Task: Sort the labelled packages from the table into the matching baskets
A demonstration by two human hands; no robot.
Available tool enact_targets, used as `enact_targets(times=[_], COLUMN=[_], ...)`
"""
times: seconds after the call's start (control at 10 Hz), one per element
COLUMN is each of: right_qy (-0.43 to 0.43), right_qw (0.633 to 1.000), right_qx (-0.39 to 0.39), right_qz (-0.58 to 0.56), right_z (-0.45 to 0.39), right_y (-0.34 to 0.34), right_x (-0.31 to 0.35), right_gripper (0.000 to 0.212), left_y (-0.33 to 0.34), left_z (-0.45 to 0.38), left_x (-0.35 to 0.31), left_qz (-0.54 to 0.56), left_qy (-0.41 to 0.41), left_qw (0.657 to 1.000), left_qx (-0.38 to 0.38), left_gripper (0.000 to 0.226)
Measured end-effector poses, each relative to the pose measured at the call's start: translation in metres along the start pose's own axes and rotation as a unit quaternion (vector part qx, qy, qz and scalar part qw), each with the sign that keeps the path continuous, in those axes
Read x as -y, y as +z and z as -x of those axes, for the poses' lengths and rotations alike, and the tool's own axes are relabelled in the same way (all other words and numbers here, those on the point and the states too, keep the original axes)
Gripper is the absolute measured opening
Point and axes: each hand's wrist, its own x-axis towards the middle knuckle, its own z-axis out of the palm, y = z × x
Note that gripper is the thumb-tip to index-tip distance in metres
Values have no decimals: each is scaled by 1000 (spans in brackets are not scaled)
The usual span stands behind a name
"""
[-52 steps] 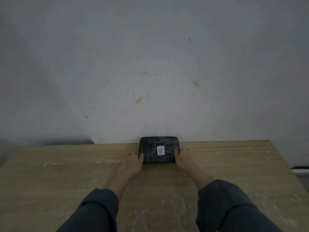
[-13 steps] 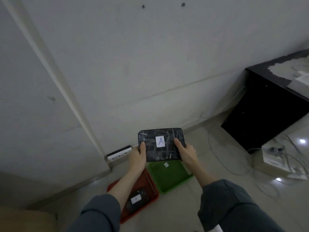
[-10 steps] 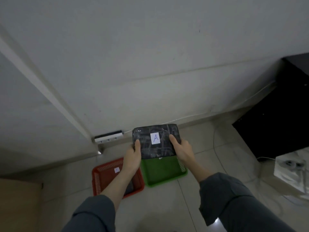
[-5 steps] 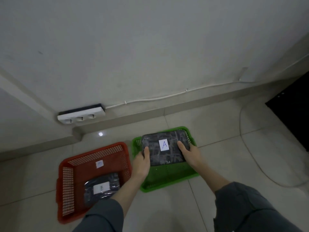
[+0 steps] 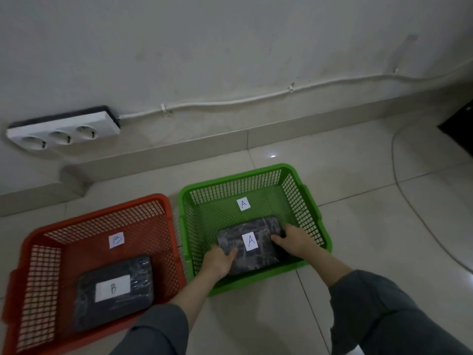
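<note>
A dark wrapped package with a white label "A" [image 5: 249,243] is down inside the green basket [image 5: 311,201], which carries an "A" tag on its far wall. My left hand [image 5: 217,261] grips the package's left end and my right hand [image 5: 291,239] grips its right end. I cannot tell whether the package rests on the basket floor. To the left stands the red basket [image 5: 30,252] with a "B" tag, and a dark package labelled "B" [image 5: 114,290] lies flat in it.
Both baskets stand side by side on a pale tiled floor near the wall's skirting. A white three-socket power strip [image 5: 64,131] is on the wall at the left, with a cable running right. A dark cabinet corner [image 5: 458,129] shows at the right edge.
I carried the "A" package from the table to the floor baskets. Over the last half second both hands lowered it into the green basket, and the view came closer.
</note>
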Motion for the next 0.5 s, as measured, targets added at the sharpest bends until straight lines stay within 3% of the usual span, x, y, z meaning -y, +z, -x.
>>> enact_targets(times=[0.1, 0.2, 0.3, 0.4, 0.5], right_qy=[-10, -5, 11, 21, 29], right_qw=[1000, 1000, 999, 997, 996], right_qx=[14, 20, 36, -10, -44], right_qz=[2, 10, 26, 74, 66], right_z=[-1, -1, 5, 25, 66], right_y=[1, 0, -7, -26, -47], right_x=[2, 3, 7, 22, 53], right_gripper=[55, 58, 60, 55, 49], left_y=[-1, -4, -10, -33, -75], left_z=[-1, 1, 10, 36, 80], left_x=[-1, -5, -11, -21, -34], left_qz=[-10, -6, 3, -36, -138], left_qy=[-19, -32, -22, 16, 61], left_qw=[1000, 999, 1000, 997, 981], left_qx=[15, 14, -3, -63, -124], left_gripper=[47, 73, 70, 62, 58])
